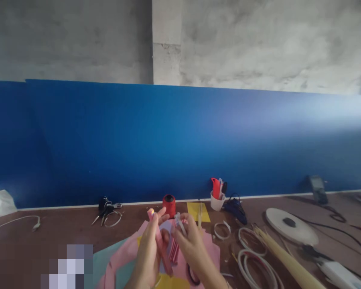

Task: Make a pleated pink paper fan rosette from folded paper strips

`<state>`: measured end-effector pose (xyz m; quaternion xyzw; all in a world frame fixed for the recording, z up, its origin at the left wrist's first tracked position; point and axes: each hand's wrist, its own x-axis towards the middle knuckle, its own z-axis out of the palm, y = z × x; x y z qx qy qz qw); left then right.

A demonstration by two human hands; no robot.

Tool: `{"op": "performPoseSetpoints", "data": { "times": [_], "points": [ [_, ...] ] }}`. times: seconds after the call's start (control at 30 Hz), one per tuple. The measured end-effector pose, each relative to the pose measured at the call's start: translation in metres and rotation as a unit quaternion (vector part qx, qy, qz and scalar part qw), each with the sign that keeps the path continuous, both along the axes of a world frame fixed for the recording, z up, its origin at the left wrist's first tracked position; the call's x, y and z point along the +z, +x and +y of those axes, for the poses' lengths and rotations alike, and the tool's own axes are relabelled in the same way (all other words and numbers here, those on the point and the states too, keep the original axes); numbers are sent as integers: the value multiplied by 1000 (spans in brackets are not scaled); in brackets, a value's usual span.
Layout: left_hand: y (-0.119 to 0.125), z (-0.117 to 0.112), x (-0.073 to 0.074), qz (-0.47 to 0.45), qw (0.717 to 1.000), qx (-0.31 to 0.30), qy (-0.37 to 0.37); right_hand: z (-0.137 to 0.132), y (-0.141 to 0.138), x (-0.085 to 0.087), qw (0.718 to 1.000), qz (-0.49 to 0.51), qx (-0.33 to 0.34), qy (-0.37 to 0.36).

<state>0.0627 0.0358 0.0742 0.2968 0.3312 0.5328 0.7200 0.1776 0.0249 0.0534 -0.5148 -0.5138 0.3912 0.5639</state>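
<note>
Left hand [150, 247] and right hand [191, 237] are held over pink paper [213, 249].
A folded pink strip [165, 259], slanting above the paper, is grasped by the left fingers; a small whitish piece [181, 226], too blurred to name, is pinched by the right.
</note>
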Motion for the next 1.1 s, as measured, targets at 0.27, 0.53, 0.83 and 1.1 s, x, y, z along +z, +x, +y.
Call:
{"op": "performPoseSetpoints", "data": {
  "times": [0.27, 0.53, 0.83, 1.1],
  "points": [
    [6, 6, -10, -37, 998, 38, 17, 4, -5, -12, 983, 70, 123, -119],
    [-14, 18, -3, 183, 971, 125, 89, 8, 18, -8, 994, -53, 84, -46],
    [-24, 26, -3, 160, 986, 18, 36, 12, 53, -1, 978, -200, 58, -30],
    [-24, 38, -17, 222, 965, 130, 52, 15, 77, 4, 941, -318, -115, -13]
  ]
}}
